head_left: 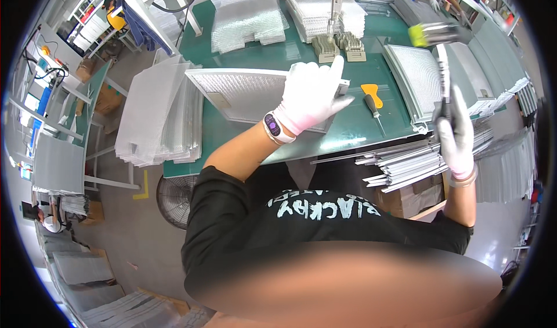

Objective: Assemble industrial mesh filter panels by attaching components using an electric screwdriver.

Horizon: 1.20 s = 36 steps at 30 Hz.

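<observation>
My left hand, in a white glove, grips the right end of a framed mesh panel, its thumb and index finger spread around the frame. The panel stands tilted on edge on the green table. To the right, my gloved right hand is closed around the handle of a mallet. The mallet is raised; its blurred head has a yellow-green face and a dark body. An orange scraper and a dark-handled screwdriver lie on the table between my hands.
Mesh sheets are piled at the left, with more stacks at the back. Beige slotted blocks stand behind the panel. Framed panels lie at the right. Metal strips sit below the table's front edge. A co-worker's gloved hand shows far right.
</observation>
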Each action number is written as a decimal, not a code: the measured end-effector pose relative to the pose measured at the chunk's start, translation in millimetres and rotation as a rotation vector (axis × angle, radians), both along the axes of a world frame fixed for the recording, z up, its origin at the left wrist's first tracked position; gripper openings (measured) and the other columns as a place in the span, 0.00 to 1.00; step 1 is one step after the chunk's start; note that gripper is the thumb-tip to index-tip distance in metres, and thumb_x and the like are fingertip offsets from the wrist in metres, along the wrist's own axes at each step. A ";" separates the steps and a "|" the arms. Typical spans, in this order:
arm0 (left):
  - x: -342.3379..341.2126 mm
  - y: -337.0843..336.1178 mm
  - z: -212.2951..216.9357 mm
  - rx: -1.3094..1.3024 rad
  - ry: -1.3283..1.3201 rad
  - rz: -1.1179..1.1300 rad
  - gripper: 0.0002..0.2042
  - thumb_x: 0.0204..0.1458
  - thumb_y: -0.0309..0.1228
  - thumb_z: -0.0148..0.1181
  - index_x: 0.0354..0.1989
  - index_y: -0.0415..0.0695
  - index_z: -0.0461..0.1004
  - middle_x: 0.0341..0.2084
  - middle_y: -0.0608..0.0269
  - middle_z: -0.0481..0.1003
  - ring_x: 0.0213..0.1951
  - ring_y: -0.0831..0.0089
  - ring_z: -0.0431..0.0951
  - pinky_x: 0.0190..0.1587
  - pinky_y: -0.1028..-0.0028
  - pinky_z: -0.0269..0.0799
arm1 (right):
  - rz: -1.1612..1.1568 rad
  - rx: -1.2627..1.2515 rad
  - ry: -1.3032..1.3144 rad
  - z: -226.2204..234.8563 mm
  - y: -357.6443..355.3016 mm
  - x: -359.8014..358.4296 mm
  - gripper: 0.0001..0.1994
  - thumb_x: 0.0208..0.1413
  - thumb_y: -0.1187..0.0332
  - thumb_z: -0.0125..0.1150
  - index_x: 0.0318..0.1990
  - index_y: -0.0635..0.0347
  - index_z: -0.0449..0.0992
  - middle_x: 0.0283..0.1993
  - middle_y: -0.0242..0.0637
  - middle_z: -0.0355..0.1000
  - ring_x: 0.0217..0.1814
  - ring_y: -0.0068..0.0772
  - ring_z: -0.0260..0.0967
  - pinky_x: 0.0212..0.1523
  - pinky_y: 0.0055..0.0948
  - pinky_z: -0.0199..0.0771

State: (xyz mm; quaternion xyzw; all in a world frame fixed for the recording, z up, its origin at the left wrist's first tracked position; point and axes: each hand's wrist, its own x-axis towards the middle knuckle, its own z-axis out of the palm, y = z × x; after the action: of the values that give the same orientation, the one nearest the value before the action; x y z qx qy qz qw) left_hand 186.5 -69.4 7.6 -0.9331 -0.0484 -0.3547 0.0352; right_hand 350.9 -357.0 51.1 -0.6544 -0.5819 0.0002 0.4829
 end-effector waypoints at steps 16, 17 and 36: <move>8.7 -2.4 -15.8 -0.056 -0.225 -0.003 0.37 0.37 0.44 0.69 0.57 0.38 0.70 0.19 0.65 0.72 0.22 0.66 0.74 0.30 0.62 0.66 | -0.002 -0.462 0.045 -23.8 41.0 -27.1 0.28 0.61 0.77 0.51 0.70 0.62 0.59 0.46 0.38 0.73 0.33 0.20 0.68 0.38 0.21 0.71; 6.1 -2.4 -15.4 -0.059 -0.226 0.001 0.37 0.37 0.44 0.69 0.57 0.38 0.70 0.19 0.65 0.72 0.22 0.66 0.74 0.30 0.62 0.66 | -0.014 -0.529 0.272 -31.3 38.2 -20.6 0.28 0.61 0.77 0.51 0.70 0.61 0.59 0.43 0.35 0.72 0.30 0.16 0.65 0.36 0.19 0.70; 29.3 -9.4 -18.8 -0.034 -0.421 -0.030 0.14 0.37 0.36 0.69 0.15 0.52 0.65 0.14 0.68 0.62 0.20 0.65 0.66 0.28 0.63 0.57 | 0.160 0.324 0.013 148.6 281.9 38.2 0.29 0.60 0.64 0.60 0.67 0.58 0.60 0.48 0.36 0.74 0.53 0.29 0.71 0.54 0.25 0.70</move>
State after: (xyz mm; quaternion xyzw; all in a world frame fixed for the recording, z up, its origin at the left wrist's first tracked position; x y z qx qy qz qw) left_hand 215.8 -78.8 -11.2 -0.8395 -0.0468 -0.5413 0.0032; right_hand 389.1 -75.2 199.7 -0.5197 -0.6214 -0.0510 0.5841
